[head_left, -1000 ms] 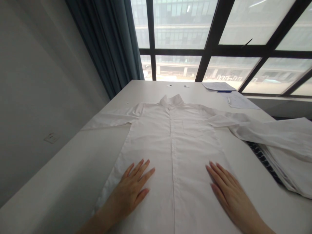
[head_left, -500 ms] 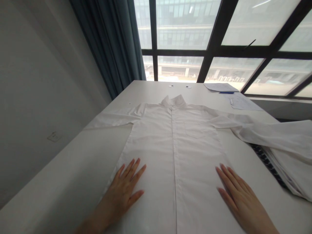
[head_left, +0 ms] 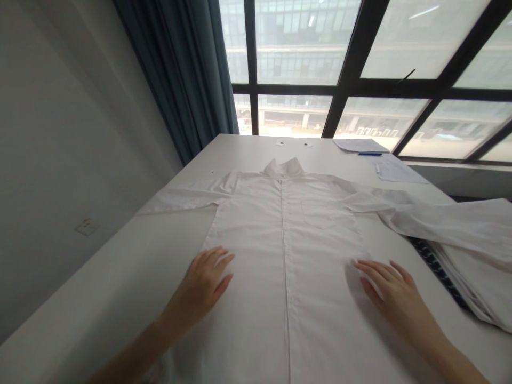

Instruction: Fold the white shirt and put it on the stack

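A white button-front shirt (head_left: 256,224) lies spread face up, its collar toward the window and its sleeves out to both sides. My left hand (head_left: 206,277) is over the shirt's left side edge, fingers apart and slightly bent, with nothing in it. Over the opposite side, below the chest pocket (head_left: 322,214), my right hand (head_left: 386,285) is open and empty, its fingers curved and a shadow beneath it on the cloth. The shirt's lower end runs out of the view.
The shirt is on a white table (head_left: 132,277). Folded clothes (head_left: 468,277) lie at the right under the right sleeve. Papers (head_left: 362,145) and a blue pen (head_left: 370,154) rest at the far right corner. A dark curtain (head_left: 188,69) hangs behind, beside a window.
Both hands have moved forward a little along the shirt, and their fingers, flat on it before, are now more bent. The right hand has lifted off the cloth.
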Demonstrator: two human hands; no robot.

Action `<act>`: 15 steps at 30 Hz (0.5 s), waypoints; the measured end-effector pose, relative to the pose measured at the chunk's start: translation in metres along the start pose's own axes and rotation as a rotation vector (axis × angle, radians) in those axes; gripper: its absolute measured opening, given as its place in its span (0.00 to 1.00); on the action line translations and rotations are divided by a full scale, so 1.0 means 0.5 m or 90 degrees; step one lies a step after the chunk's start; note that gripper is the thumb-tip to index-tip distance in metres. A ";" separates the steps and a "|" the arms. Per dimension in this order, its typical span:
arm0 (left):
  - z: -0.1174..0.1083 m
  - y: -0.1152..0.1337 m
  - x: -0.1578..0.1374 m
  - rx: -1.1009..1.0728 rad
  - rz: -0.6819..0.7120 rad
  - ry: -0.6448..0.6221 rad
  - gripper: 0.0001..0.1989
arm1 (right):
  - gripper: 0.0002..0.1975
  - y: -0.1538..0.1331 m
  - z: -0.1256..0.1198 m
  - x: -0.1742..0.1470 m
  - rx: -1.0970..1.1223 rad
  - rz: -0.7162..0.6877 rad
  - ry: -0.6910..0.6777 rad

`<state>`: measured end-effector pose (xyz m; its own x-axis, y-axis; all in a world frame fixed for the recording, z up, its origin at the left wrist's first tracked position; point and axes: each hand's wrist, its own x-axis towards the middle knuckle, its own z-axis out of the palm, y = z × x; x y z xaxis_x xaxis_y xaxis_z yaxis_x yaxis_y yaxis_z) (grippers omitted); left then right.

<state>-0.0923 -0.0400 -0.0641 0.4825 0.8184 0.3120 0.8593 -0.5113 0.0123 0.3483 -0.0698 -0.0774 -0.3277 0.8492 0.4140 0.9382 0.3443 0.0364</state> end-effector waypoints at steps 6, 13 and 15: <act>0.028 0.050 0.174 -0.084 0.112 -0.073 0.15 | 0.17 -0.073 0.034 0.161 0.125 -0.095 -0.075; 0.114 0.096 0.248 -0.032 0.121 -0.118 0.24 | 0.23 -0.103 0.118 0.236 0.172 -0.098 -0.174; 0.124 0.094 0.242 -0.024 0.127 -0.123 0.26 | 0.24 -0.099 0.126 0.233 0.164 -0.087 -0.191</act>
<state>0.0170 0.0511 -0.0848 0.6682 0.7335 0.1244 0.7387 -0.6740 0.0058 0.2567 0.0372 -0.0884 -0.5006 0.8549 0.1364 0.8377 0.5181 -0.1727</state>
